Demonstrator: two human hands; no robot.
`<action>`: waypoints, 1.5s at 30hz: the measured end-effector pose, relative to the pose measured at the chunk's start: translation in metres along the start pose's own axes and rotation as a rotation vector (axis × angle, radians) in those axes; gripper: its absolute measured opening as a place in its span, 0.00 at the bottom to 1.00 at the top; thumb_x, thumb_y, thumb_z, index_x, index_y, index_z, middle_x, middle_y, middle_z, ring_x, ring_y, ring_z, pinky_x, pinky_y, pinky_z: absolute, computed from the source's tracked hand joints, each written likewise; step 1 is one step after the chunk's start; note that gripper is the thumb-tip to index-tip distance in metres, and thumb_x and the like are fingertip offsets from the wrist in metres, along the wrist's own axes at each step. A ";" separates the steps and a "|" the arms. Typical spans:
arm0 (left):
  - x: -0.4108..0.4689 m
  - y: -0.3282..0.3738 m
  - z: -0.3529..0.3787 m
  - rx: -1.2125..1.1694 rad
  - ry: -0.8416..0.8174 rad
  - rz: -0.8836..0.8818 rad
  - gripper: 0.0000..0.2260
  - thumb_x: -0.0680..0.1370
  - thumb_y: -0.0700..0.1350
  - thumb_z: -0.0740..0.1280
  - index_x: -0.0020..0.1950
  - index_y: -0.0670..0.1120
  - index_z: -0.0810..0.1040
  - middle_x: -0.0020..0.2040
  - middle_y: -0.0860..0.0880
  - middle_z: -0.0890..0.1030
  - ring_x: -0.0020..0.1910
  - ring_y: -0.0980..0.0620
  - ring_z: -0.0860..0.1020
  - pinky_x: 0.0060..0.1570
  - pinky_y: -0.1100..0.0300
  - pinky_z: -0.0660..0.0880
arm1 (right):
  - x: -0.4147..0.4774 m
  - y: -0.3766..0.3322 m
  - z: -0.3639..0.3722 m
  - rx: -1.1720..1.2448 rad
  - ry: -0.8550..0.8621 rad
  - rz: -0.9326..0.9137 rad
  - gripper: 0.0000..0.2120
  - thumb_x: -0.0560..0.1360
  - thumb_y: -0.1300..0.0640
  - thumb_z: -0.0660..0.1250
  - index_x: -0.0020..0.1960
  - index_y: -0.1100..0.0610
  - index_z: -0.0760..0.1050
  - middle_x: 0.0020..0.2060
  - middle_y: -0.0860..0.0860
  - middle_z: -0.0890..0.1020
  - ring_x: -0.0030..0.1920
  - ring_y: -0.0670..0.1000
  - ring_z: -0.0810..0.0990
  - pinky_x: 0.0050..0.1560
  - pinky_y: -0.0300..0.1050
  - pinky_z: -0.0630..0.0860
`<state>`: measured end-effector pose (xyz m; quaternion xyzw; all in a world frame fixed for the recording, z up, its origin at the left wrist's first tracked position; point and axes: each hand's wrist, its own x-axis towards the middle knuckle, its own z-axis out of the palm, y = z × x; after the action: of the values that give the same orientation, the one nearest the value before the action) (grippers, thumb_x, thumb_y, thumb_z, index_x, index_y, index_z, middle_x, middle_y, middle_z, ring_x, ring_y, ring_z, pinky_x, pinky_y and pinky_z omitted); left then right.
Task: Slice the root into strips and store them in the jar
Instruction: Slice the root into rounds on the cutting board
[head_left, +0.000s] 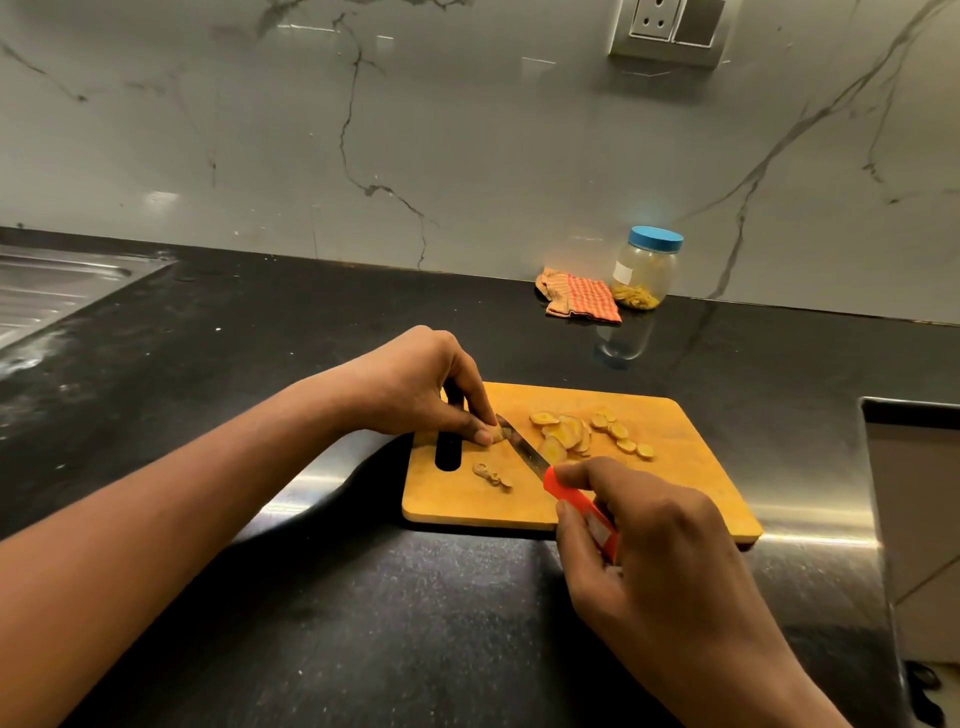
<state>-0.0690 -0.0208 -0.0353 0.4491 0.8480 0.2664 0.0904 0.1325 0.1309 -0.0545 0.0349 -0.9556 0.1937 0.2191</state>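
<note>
1. Root stub (497, 434) sits near the left end of the wooden cutting board (685, 488), just right of the board's handle slot. The left hand (415, 387) has it pinned, thumb and fingertips curled down and pinching it against the wood.
2. Over to the right hand (639, 545): it is wrapped round the orange handle of the knife (558, 486), with the forefinger lying along the top near the front. The blade runs away and to the left, and its far end meets the root stub right beside the left fingertips.
3. Middle of the board, cut slices (566, 434) lie in a loose, overlapping heap, and a curved row of smaller rounds (623, 439) trails off to their right.
4. Nearer the person, a few small scraps (492, 475) lie on the board just left of the blade.
5. Back of the black counter (311, 597), the jar (647, 270) stands upright against the marbled wall, well apart from the board. Its blue lid is on and yellow strips lie in the bottom.
6. A checked orange cloth (579, 296) lies crumpled just left of the jar's base.
7. Far left is the edge of a steel sink (47, 291), and high on the wall is a socket plate (667, 26).
</note>
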 end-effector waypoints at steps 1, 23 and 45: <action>0.000 0.000 0.000 -0.002 0.007 0.000 0.07 0.70 0.52 0.77 0.46 0.55 0.87 0.46 0.58 0.84 0.48 0.59 0.80 0.47 0.61 0.77 | 0.000 0.000 0.000 -0.012 -0.003 -0.001 0.13 0.67 0.60 0.76 0.51 0.54 0.81 0.37 0.44 0.82 0.31 0.37 0.75 0.34 0.17 0.64; -0.004 -0.004 -0.006 -0.021 0.077 -0.006 0.07 0.69 0.49 0.77 0.46 0.52 0.87 0.44 0.58 0.84 0.47 0.61 0.80 0.49 0.61 0.79 | 0.008 0.008 -0.028 -0.103 -0.027 -0.105 0.08 0.71 0.59 0.71 0.50 0.53 0.81 0.36 0.45 0.81 0.30 0.39 0.75 0.33 0.27 0.71; -0.002 -0.008 -0.007 -0.051 0.081 -0.013 0.07 0.74 0.43 0.74 0.50 0.53 0.86 0.45 0.58 0.85 0.47 0.62 0.81 0.43 0.70 0.75 | 0.003 0.028 -0.016 0.006 -0.049 -0.188 0.13 0.75 0.53 0.66 0.59 0.50 0.78 0.44 0.44 0.82 0.43 0.42 0.80 0.39 0.42 0.78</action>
<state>-0.0755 -0.0286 -0.0340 0.4299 0.8467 0.3056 0.0691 0.1320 0.1625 -0.0500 0.1298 -0.9527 0.1742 0.2127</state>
